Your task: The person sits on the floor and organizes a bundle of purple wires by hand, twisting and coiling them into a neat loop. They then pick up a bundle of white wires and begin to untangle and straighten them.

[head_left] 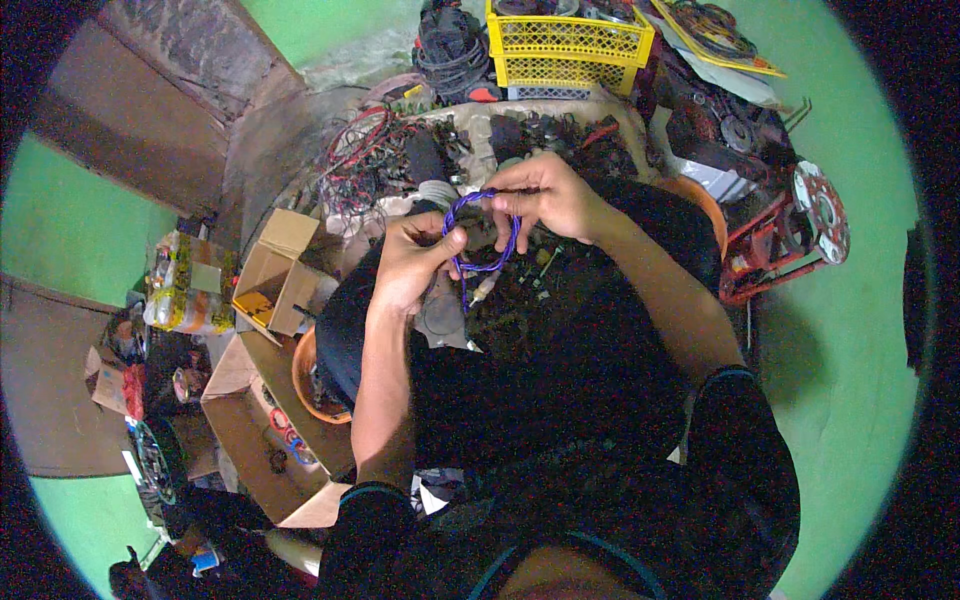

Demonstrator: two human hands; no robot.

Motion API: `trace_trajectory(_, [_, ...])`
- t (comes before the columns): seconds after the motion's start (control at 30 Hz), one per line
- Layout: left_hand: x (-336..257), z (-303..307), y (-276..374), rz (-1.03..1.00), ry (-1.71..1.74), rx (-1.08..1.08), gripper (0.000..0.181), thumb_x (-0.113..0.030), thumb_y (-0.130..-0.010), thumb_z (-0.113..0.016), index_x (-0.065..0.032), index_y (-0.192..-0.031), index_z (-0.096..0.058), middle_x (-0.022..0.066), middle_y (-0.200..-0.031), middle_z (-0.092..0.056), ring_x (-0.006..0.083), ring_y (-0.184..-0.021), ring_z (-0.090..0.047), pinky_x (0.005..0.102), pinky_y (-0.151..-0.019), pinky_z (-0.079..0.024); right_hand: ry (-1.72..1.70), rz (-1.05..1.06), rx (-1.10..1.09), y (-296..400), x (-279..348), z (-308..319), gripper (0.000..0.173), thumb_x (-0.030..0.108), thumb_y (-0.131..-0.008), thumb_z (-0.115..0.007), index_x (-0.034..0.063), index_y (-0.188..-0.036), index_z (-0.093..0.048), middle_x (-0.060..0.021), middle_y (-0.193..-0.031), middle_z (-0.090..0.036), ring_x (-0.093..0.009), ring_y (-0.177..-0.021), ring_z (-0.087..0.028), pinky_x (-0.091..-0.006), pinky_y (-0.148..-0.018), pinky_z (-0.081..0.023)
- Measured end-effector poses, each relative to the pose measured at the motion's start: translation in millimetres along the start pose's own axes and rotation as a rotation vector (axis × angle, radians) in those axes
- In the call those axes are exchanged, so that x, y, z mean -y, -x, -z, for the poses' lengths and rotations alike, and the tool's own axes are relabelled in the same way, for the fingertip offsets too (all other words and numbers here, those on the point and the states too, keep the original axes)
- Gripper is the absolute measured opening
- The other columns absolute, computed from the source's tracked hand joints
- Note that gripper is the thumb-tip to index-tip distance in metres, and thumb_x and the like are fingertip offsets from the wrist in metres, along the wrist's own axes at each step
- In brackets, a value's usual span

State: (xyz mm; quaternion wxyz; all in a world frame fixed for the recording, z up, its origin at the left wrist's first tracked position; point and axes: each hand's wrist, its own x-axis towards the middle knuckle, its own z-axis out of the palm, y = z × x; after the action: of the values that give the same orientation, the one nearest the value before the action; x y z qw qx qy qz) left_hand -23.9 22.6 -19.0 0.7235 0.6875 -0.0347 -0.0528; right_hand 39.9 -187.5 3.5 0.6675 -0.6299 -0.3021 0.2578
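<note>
A coil of twisted purple wire point(487, 267) is held up in front of me between both hands. My left hand point(420, 259) grips the coil's left side, thumb on the wire. With thumb and fingertips my right hand point(544, 202) pinches the top right of the loop. One thin end of the wire hangs down below the coil. Beneath it, a small pale tool or connector with a metal tip point(484, 289) lies over the dark area between my legs. What it is exactly I cannot tell.
Tangled red and black wires point(360, 161) and small dark parts cover the surface ahead. Behind them stands a yellow plastic crate point(570, 41). At left are an open cardboard box point(262, 450), a smaller box point(277, 270) and an orange bowl point(304, 375). A red metal frame point(772, 240) stands right.
</note>
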Motion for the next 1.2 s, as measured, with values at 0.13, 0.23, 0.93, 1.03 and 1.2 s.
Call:
trace_trajectory(0.13, [2.0,2.2,3.5,0.022,0.248,0.177,0.024,-0.019,-0.083,-0.069,0.002,-0.093,-0.064,0.0048,-0.073,-0.063,0.011,-0.056,-0.058,0.0234,-0.05,-0.048,-0.057,-0.022,0.005,2.1,4.3,1.5,0.019,0.008,-0.091,-0.052,-0.007,-0.099,-0.06,-0.0127,-0.077,-0.063,-0.022,-0.061,-0.065,-0.0288,-0.044,-0.053])
trace_trajectory(0.23, [-3.4,1.9,4.8,0.034,0.318,0.248,0.024,-0.016,-0.085,-0.066,0.0033,-0.099,-0.062,0.007,-0.079,-0.064,0.0133,-0.061,-0.06,0.0251,-0.054,-0.051,-0.055,-0.014,-0.026,2.5,5.7,1.8,0.019,0.008,-0.091,-0.052,-0.0067,-0.099,-0.06,-0.0128,-0.077,-0.064,-0.023,-0.06,-0.065,-0.0286,-0.044,-0.053])
trace_trajectory(0.93, [4.2,-20.5,-1.9,-0.224,-0.551,-0.23,0.007,0.004,-0.081,-0.057,0.0036,-0.088,-0.057,0.0051,-0.071,-0.061,0.0089,-0.059,-0.054,0.0243,-0.051,-0.041,0.05,-0.015,0.016,5.1,5.0,-11.8,0.016,0.006,-0.09,-0.054,-0.0063,-0.097,-0.062,-0.0111,-0.073,-0.063,-0.019,-0.06,-0.064,-0.0284,-0.045,-0.054])
trace_trajectory(1.03, [17.8,-24.5,-7.0,-0.474,-0.822,-0.507,0.015,0.006,-0.081,-0.053,0.0048,-0.094,-0.059,0.0061,-0.072,-0.063,0.0093,-0.062,-0.057,0.0246,-0.051,-0.043,0.086,0.0,0.028,2.0,-0.1,-14.5,0.015,0.006,-0.09,-0.054,-0.0053,-0.095,-0.063,-0.0109,-0.072,-0.063,-0.018,-0.059,-0.063,-0.0283,-0.045,-0.054])
trace_trajectory(1.2, [-12.5,-21.4,1.9,0.045,-0.163,-0.134,0.015,0.0,-0.082,-0.059,0.0033,-0.096,-0.063,0.0094,-0.074,-0.067,0.0106,-0.063,-0.059,0.0234,-0.051,-0.045,0.066,0.007,0.014,1.8,3.8,-8.6,0.019,0.008,-0.09,-0.055,-0.0082,-0.098,-0.061,-0.0106,-0.076,-0.063,-0.017,-0.062,-0.064,-0.0268,-0.045,-0.053])
